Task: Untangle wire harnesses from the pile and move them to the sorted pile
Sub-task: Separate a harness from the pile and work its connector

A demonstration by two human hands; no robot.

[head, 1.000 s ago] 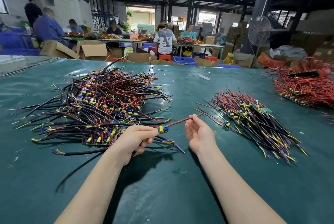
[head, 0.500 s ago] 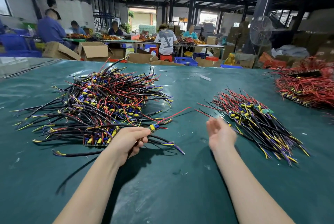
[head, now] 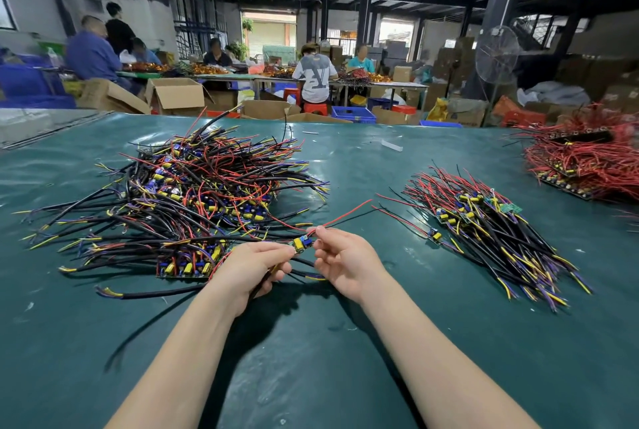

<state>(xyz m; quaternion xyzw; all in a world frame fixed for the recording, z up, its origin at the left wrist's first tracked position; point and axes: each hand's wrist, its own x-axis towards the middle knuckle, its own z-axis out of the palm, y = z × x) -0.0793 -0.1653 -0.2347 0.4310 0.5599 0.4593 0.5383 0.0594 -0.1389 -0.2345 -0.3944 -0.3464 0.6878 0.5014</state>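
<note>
A big tangled pile (head: 193,200) of black, red, yellow and purple wire harnesses with small circuit boards lies on the left of the green table (head: 311,359). A neater sorted pile (head: 484,224) lies on the right. Between them, near me, both hands hold one wire harness (head: 301,243) with a small yellow and blue board. My left hand (head: 252,264) grips its black cable end. My right hand (head: 345,255) pinches its red wires, which stick out up and to the right.
A heap of red wires on boards (head: 584,162) sits at the table's far right. A small white scrap (head: 391,145) lies near the far edge. Beyond the table are cardboard boxes, a standing fan (head: 497,51) and several seated people at other benches.
My right hand let go of the red wires, swung out toward the sorted pile, then came back and pinched the harness beside the left hand. The left hand kept its grip.
</note>
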